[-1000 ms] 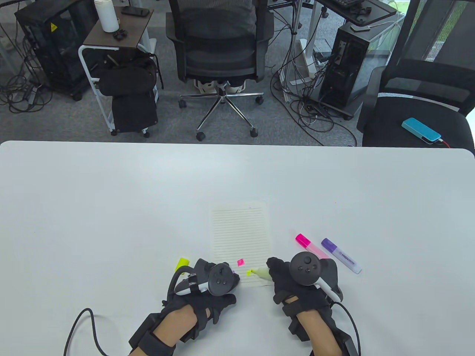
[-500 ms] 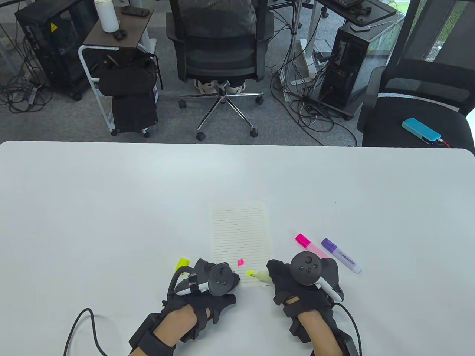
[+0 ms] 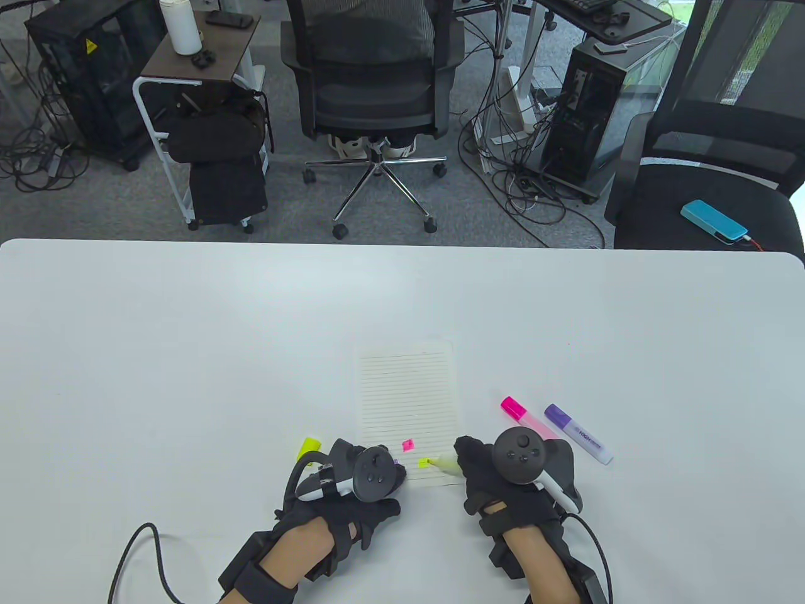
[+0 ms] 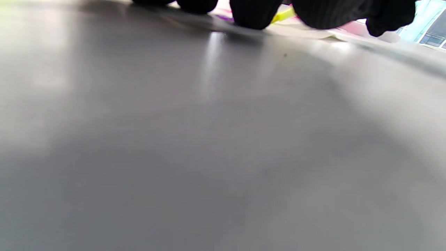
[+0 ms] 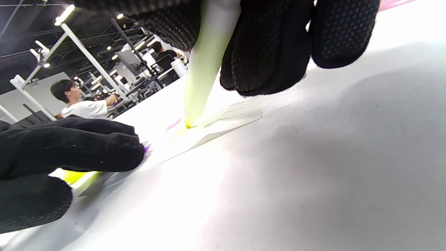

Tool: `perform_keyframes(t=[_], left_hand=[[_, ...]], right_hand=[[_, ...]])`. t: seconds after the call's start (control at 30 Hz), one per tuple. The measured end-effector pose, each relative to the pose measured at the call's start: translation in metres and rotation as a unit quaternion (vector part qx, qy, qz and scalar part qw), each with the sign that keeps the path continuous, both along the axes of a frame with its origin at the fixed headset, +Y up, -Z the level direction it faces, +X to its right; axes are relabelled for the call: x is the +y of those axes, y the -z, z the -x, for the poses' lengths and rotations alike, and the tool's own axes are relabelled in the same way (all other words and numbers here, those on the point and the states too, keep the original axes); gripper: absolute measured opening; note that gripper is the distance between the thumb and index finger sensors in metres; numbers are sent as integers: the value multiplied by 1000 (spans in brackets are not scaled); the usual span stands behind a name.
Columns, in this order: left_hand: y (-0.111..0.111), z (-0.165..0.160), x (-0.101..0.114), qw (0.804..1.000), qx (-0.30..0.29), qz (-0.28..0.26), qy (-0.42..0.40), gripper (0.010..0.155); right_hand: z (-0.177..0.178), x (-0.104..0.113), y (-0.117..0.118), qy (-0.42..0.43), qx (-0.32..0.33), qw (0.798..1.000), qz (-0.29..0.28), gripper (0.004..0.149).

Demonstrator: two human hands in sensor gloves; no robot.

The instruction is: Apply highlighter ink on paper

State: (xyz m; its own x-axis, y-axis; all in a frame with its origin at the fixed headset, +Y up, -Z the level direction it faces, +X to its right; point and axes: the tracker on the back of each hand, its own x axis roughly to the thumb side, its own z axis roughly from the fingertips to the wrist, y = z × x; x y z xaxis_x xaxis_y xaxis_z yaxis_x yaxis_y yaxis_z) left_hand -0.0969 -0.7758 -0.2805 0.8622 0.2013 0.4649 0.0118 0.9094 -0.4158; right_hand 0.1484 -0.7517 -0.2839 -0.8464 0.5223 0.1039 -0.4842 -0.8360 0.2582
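Right hand (image 3: pixel 487 478) gripping yellow highlighter (image 3: pixel 445 464), tip nudged right; paper (image 3: pixel 405 396) unmoved

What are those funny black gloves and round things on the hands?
Both the left hand and right hand wear black fabric gloves with dotted grip texture. Strapped on each is a dark round tracker with buttons and a white handle. Black straps wrap the wrists, and black cables trail off.

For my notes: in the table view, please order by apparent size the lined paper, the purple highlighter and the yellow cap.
1. lined paper, clearly largest.
2. purple highlighter.
3. yellow cap, smallest, though the left hand partly hides it.
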Motion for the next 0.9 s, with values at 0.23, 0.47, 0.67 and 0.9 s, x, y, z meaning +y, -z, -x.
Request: perform_keyframes(t=[0.23, 0.47, 0.67, 0.9], left_hand=[[0, 0, 0, 1000, 0, 0, 0, 65], [0, 0, 0, 1000, 0, 0, 0, 65], [0, 0, 0, 1000, 0, 0, 0, 65], [0, 0, 0, 1000, 0, 0, 0, 65]], right_hand=[[-1, 1, -2, 5, 3, 1000, 11, 41], [-2, 2, -1, 2, -4, 1000, 7, 41], [-1, 1, -1, 3, -4, 1000, -1, 41], [1, 1, -2, 1, 1, 1000, 1, 41]])
